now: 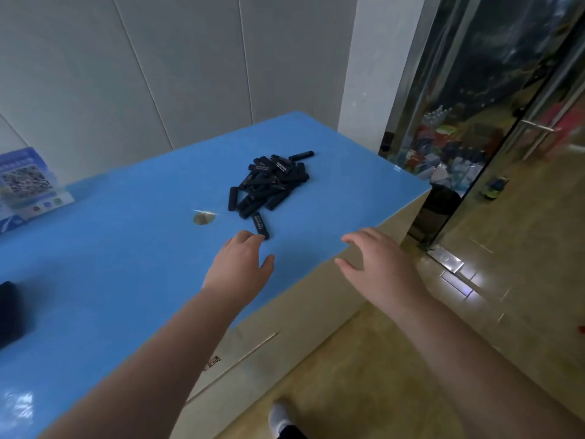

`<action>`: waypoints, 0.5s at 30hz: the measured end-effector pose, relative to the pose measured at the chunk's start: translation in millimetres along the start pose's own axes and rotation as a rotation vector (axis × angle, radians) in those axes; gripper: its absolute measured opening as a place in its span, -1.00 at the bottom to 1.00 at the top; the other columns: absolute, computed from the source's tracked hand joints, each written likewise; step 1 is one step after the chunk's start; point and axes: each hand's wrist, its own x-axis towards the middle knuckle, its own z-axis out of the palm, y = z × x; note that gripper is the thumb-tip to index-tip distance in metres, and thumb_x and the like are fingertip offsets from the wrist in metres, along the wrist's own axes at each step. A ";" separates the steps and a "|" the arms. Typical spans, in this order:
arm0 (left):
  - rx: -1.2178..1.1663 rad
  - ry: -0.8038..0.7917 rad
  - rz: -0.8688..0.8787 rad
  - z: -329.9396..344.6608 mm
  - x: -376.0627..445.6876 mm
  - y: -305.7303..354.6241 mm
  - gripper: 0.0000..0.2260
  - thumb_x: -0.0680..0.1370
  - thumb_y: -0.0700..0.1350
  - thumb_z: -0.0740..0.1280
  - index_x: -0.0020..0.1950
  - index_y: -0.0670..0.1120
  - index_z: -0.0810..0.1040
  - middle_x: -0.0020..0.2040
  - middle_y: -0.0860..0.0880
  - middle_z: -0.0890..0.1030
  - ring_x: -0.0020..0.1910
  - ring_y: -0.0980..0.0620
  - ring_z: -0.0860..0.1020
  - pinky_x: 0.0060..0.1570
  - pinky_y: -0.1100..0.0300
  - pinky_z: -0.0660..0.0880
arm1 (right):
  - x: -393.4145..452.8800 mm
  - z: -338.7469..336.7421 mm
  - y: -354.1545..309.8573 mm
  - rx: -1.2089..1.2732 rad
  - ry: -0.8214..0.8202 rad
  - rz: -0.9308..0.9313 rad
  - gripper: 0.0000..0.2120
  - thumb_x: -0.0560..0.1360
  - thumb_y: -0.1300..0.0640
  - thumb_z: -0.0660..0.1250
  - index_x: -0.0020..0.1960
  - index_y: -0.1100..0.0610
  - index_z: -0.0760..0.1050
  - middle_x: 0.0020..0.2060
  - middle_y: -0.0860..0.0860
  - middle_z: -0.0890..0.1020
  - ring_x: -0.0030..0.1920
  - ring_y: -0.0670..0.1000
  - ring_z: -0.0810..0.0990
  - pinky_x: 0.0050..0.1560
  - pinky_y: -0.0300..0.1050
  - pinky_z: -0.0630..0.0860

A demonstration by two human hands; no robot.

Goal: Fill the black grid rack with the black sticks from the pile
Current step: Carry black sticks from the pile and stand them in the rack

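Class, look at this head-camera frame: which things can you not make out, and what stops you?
- Dark object at the left edge of the blue tabletop: cropped, unidentifiable.
- White print on the black sticks in the pile: too small.
- Left hand fingertips by the nearest stick: contact unclear, blurred.

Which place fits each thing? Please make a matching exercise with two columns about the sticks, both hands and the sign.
Things:
1. pile of black plastic sticks
2. left hand
3. right hand
4. blue printed sign with a square code

Places:
A. over the table's near edge
B. far left, by the wall
C. middle of the blue table
D. fingertips at the nearest single stick

Pairs: 1-C, 2-D, 3-A, 4-B
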 end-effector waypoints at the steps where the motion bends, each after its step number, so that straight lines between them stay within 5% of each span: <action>1: -0.004 -0.004 -0.018 2.1 10.6 -3.1 -0.52 0.62 0.10 0.22 0.49 -0.08 0.35 0.39 -0.01 0.41 0.32 -0.05 0.43 0.24 0.09 0.42 | 9.0 2.4 2.5 -0.008 -0.008 -0.005 -0.62 0.56 -0.08 0.36 0.33 0.02 0.50 0.22 -0.13 0.54 0.26 -0.07 0.50 0.23 -0.15 0.46; 15: -0.021 -0.069 -0.139 24.7 120.6 -23.2 -0.87 0.56 -0.03 0.28 -0.04 -0.08 0.47 0.00 -0.02 0.41 -0.13 -0.09 0.49 -0.17 0.04 0.52 | 129.9 34.6 12.8 -0.017 -0.106 -0.079 -0.70 0.57 -0.06 0.33 0.26 0.01 0.54 0.16 -0.13 0.56 0.22 -0.06 0.50 0.15 -0.19 0.44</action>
